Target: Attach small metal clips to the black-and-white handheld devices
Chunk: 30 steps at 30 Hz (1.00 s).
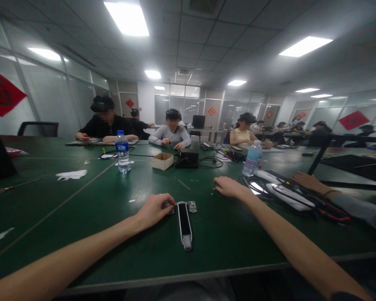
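Observation:
In front of me on the green table lies a long flat part with a black face, a white edge and a grey end (184, 225). A small metal bracket (192, 206) sits at the right of its far end. My left hand (155, 210) pinches a similar metal bracket (171, 209) on the left side, its fingers partly covering it. Farther right, my right hand (230, 187) rests low over the table with its fingers curled together. A tiny metal piece (212, 193) lies beside its fingertips; whatever is between them is too small to make out.
A water bottle (123, 152) stands left, another bottle (252, 159) right. Beyond are an open box (162, 161), a black device (187, 159) and cables. White tools with cords (288, 196) lie right, near a co-worker's hand (310, 184). White gloves (71, 174) lie left. Several people sit opposite.

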Available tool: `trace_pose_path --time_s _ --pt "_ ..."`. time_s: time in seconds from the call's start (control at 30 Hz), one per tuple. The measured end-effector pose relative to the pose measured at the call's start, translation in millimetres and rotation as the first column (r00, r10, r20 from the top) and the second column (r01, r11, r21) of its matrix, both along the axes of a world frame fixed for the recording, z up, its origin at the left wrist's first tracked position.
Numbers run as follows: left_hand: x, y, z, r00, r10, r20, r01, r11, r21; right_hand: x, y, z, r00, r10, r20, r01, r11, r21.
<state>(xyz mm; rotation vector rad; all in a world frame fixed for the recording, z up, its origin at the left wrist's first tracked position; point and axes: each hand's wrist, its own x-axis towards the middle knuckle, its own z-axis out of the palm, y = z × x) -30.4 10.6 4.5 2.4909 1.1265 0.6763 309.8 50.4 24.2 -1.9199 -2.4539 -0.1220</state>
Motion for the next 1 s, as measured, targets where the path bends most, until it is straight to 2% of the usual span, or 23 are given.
trace_pose_path --time_s 0.4,0.57,0.63,0.8,1.0 --pt "-1.2 0.3 -2.6 1.000 -0.006 -0.002 0.006 1.000 0.008 -6.1 6.0 -6.6 0.997 0.069 -0.017 -0.070 0.996 -0.050" --pt "-1.2 0.5 -2.3 1.000 -0.011 0.013 0.011 1.000 0.006 -7.3 3.3 -1.5 0.994 0.089 -0.062 -0.091 0.995 -0.032" --pt "-1.1 0.8 -2.4 1.000 -0.008 0.020 0.008 1.000 0.003 -14.0 -1.1 1.6 0.983 0.134 -0.123 -0.136 0.991 -0.009" --pt "0.1 -0.1 -1.3 1.000 -0.009 -0.006 0.009 1.000 0.006 -43.9 -19.7 6.3 0.877 0.327 -0.353 -0.326 0.943 0.064" --pt "1.6 -1.0 -0.7 1.000 -0.007 -0.007 0.007 1.000 0.018 -72.1 -41.5 10.5 0.780 0.434 -0.451 -0.457 0.887 0.063"
